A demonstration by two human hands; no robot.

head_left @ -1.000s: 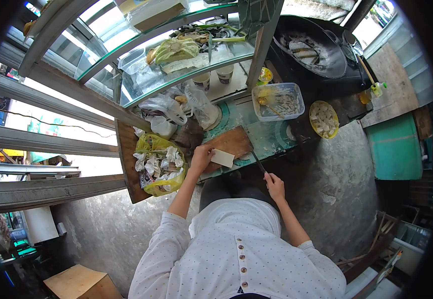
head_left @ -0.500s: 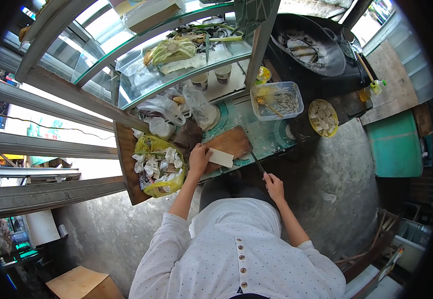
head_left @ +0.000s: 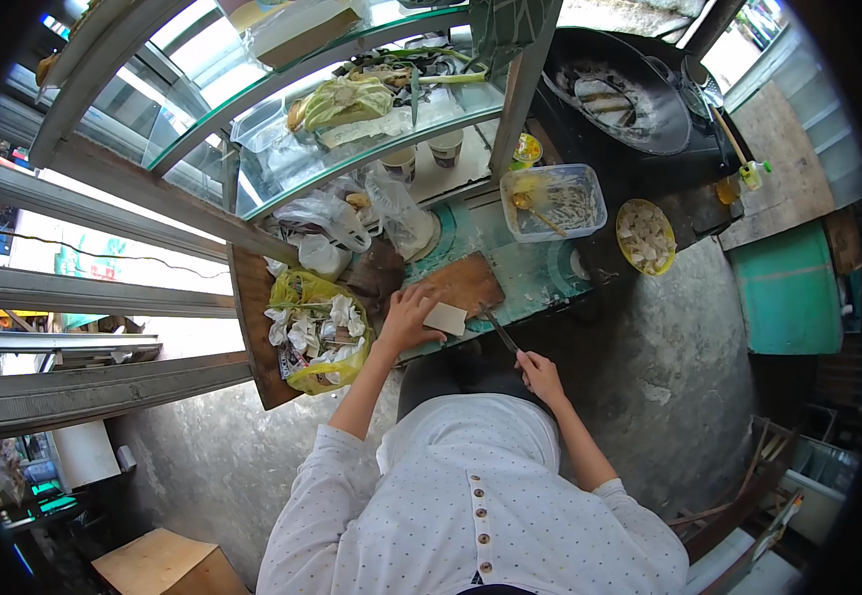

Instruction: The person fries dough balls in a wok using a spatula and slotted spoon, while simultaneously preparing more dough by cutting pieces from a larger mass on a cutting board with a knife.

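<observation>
A pale rectangular block of tofu [head_left: 447,318] lies at the near edge of the brown wooden cutting board [head_left: 473,282]. My left hand [head_left: 410,315] grips its left end, thumb on the near side and fingers over the far side. My right hand [head_left: 538,375] is closed round the handle of a knife [head_left: 499,328], whose blade points up and left, its tip at the board's right edge near the block. Off to the right, a yellow bowl [head_left: 668,263] holds several white pieces.
A clear plastic tub [head_left: 598,224] with a spoon stands beyond the board. A yellow bag of scraps [head_left: 317,381] sits at left. A large wok [head_left: 671,134] is at the back right, and a glass case [head_left: 352,164] with vegetables rises behind the counter.
My left hand has shifted slightly right and spread further over the tofu block, covering more of it. The knife has moved left, its tip closer to the block.
</observation>
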